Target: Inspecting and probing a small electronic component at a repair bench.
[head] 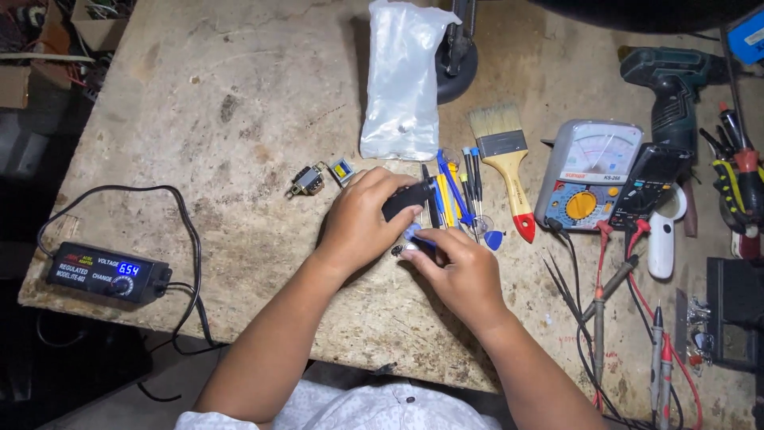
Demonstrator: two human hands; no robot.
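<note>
— What have you got there, mid-bench near the front edge?

— Your left hand (pixel 362 219) is clenched around a small black device (pixel 404 199); your right hand (pixel 454 267) pinches a blue-tipped tool (pixel 414 233) against it.

— How will it handle?

— Light, rigid, probably slick plastic, so grip its long sides. The precision tools (pixel 454 195) lie just beyond, the brush (pixel 505 163) and meters (pixel 613 179) toward the bench's (pixel 239 103) right edge.

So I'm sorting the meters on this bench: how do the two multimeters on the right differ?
The grey multimeter is larger, pale, with a needle scale and an orange dial. The black multimeter is slimmer, dark, and lies tilted, overlapping the grey one's right edge. Both lie face up on the table beside the paintbrush.
</note>
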